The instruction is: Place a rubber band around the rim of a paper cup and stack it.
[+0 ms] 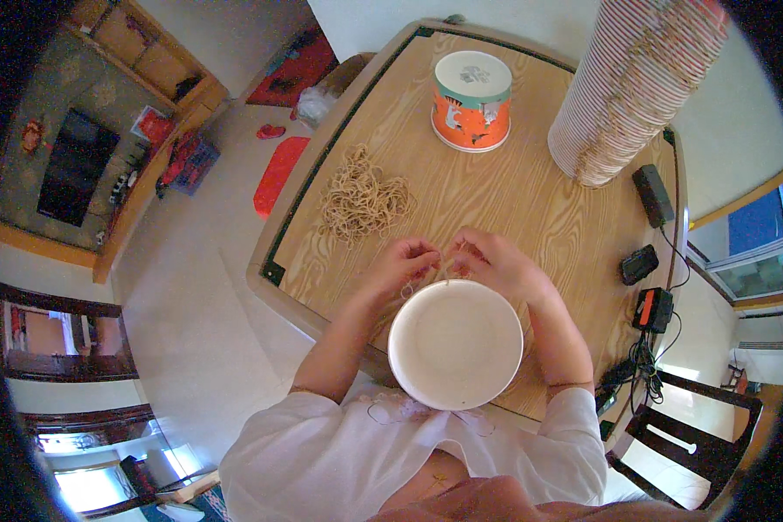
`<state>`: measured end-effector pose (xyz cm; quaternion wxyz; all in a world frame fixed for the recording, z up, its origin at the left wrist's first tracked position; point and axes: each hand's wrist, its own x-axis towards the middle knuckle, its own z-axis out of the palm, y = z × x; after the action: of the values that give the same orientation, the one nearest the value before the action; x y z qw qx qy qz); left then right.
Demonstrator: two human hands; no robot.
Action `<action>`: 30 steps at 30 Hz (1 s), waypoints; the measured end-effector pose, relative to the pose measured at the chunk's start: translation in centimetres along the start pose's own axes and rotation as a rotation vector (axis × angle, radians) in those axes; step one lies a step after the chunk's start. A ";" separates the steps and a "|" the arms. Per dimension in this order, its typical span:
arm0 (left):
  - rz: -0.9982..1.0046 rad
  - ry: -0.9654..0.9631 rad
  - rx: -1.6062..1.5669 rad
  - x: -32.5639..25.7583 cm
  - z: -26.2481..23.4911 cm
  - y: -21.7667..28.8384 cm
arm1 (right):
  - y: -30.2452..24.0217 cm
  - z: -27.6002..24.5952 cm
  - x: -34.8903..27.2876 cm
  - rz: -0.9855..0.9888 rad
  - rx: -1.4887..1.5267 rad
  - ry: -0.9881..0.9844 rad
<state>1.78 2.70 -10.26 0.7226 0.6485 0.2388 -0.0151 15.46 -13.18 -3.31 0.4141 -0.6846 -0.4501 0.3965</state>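
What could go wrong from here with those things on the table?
The round white paper-like bucket sits by the near edge of the wood-grain table, so a nudge might tip it. The tangled pile of thin tan cords could knot when one is pulled out. The tall red-and-white striped stack of nested round buckets might topple if bumped.

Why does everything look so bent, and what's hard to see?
Head view: it's a wide fisheye, so straight edges bend near the black rim; head view: the bright patch at lower left is washed out; head view: the white bucket shows soft shading inside; head view: detail between the fingers is too fine to make out clearly.
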 end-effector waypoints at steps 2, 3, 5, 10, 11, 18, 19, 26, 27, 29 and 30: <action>-0.018 0.007 0.020 0.0 0.2 0.2 | 0.0 0.1 0.0 -0.013 -0.012 -0.010; -0.017 0.006 0.020 -0.1 0.3 0.4 | 0.3 0.3 0.0 -0.044 -0.016 0.014; -0.051 0.019 0.028 -0.2 0.6 0.9 | 0.3 0.3 0.0 -0.077 -0.021 0.037; -0.017 0.033 -0.049 0.0 1.0 1.0 | 1.5 0.2 0.8 -0.083 0.147 -0.021; 0.000 0.042 -0.058 0.0 1.0 1.0 | 1.6 0.1 1.0 -0.085 0.144 -0.026; 0.054 -0.041 -0.094 -0.3 -0.9 0.2 | 2.0 -0.6 1.2 -0.023 0.135 -0.078; 0.035 -0.051 -0.067 -0.1 -1.4 -0.1 | 1.6 -0.7 1.2 -0.008 0.165 -0.102; 0.013 0.064 0.167 1.0 -0.3 0.5 | 1.3 -0.1 1.2 -0.016 0.305 -0.044; 0.016 0.066 0.160 1.1 0.0 0.6 | 1.3 0.0 1.3 -0.008 0.285 -0.025; 0.083 0.127 0.232 1.3 0.8 0.8 | 1.8 0.1 1.5 0.005 0.258 -0.007; 0.086 0.133 0.225 1.7 0.9 -0.3 | 2.1 0.3 1.7 0.019 0.283 -0.003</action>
<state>3.46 2.28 -11.07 0.6279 0.7345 0.2552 0.0322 16.28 -12.09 -5.60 0.5022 -0.6229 -0.3839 0.4609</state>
